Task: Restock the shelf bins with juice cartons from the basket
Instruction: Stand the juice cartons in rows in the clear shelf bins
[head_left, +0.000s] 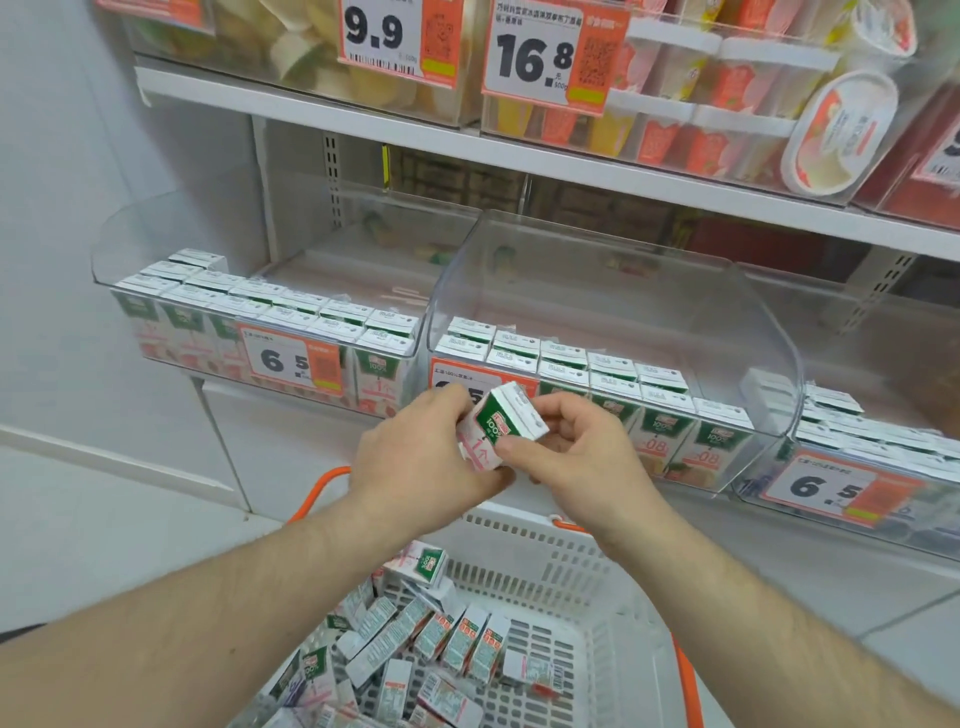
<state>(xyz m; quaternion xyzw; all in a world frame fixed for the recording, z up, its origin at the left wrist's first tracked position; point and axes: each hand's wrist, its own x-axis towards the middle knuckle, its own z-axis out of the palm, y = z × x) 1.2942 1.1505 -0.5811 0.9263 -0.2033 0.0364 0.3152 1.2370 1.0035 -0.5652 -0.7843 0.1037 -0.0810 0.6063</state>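
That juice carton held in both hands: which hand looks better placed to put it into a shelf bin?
Probably the right hand. It pinches the carton by its upper end, directly in front of the middle bin, which shows open room behind its rows. The left hand holds the carton's lower end.

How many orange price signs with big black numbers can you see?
5: the 9.9 sign and 16.8 sign up top; three 6.5 signs on the clear bins, left, middle half hidden by hands, right.
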